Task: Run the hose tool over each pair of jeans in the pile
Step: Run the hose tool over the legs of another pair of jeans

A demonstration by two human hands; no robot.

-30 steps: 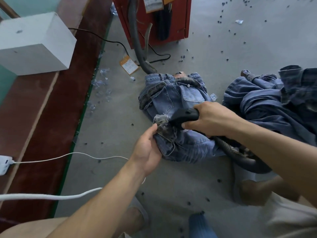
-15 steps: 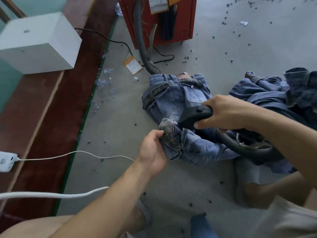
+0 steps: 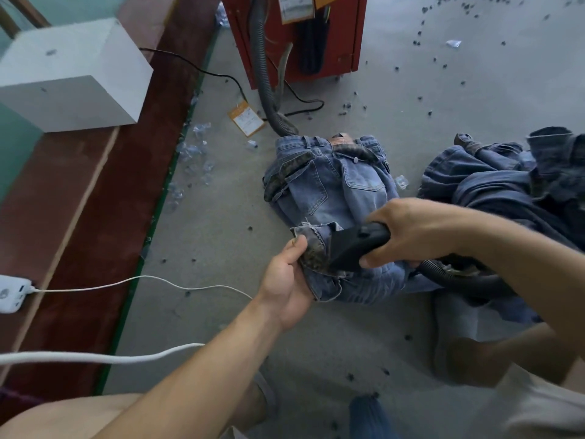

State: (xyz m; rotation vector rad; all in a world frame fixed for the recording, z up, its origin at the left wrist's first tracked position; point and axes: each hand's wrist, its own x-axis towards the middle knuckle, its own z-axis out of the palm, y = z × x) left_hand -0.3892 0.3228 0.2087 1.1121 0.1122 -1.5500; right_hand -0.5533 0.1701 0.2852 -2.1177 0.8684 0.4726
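A light blue pair of jeans (image 3: 332, 188) lies folded on the grey floor, waistband away from me. My left hand (image 3: 289, 283) grips the frayed hem of a leg at the near end. My right hand (image 3: 408, 231) holds the black hose tool (image 3: 354, 245), whose wide nozzle presses on the hem right beside my left thumb. A black ribbed hose (image 3: 456, 277) trails from the tool to the right. A pile of darker jeans (image 3: 512, 185) lies at the right.
A red machine (image 3: 297, 36) stands at the back with a grey hose (image 3: 264, 74) running down to the jeans. A white box (image 3: 69, 77) sits on a brown bench (image 3: 95, 191) at the left. White cables (image 3: 142, 280) and small dark bits (image 3: 421, 99) lie on the floor.
The hose tool has moved left and toward me along the leg onto the hem. My left hand keeps its grip on the hem, now spread flatter.
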